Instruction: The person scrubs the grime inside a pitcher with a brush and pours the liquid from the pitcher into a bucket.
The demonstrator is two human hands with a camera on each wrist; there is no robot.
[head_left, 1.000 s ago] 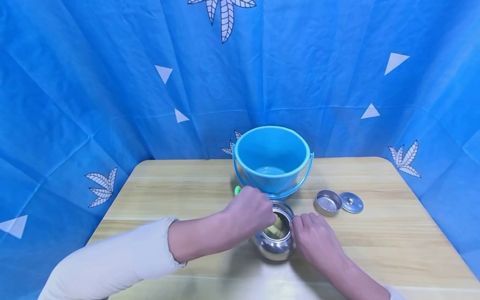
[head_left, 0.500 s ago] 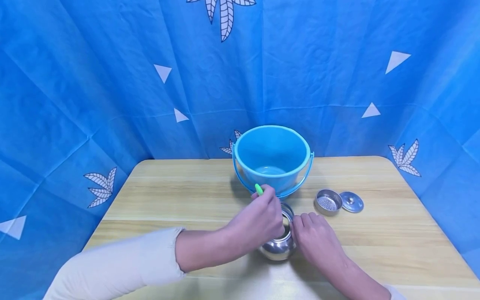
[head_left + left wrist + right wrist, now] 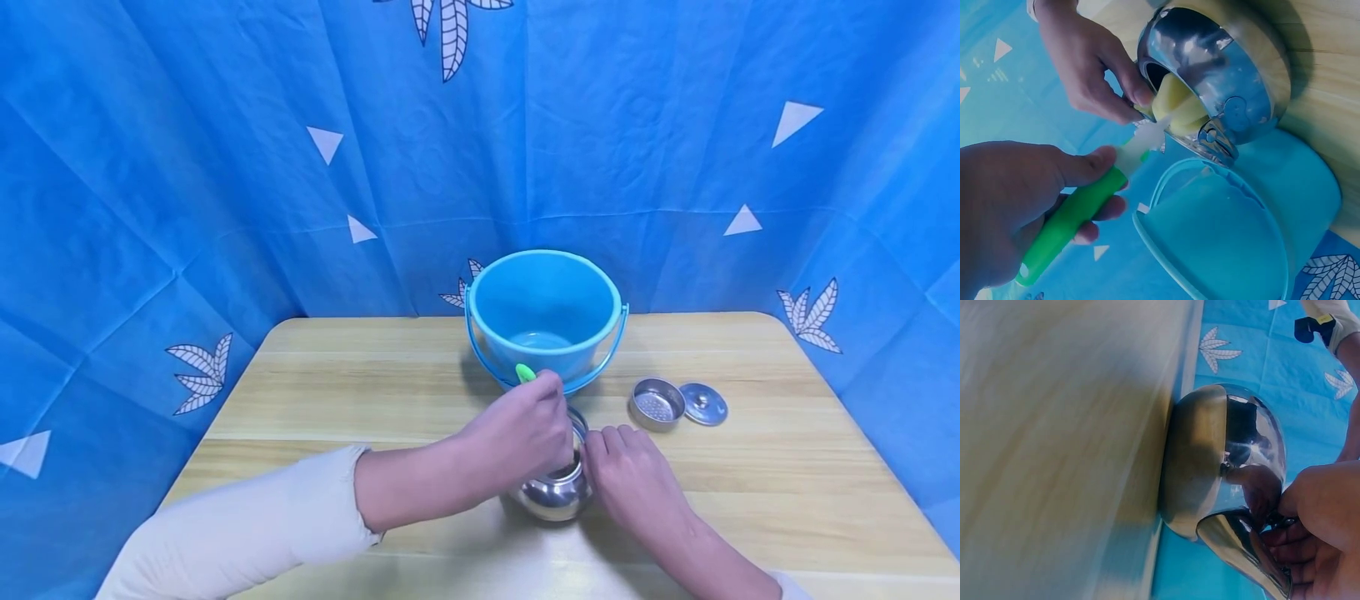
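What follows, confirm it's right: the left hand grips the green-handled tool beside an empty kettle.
The kettle isn't empty: the left wrist view shows pale yellow pieces inside. The left hand does grip the green-handled tool beside it.

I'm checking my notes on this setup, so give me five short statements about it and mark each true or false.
1. The left grip holds the green-handled tool. True.
2. Yellow pieces are inside the metal kettle. True.
3. The lid covers the kettle. False: it is off the kettle, beside the perforated cup.
4. The blue bucket stands beyond the kettle in the head view. True.
5. The right grip reaches into the bucket. False: it holds the kettle near its spout.
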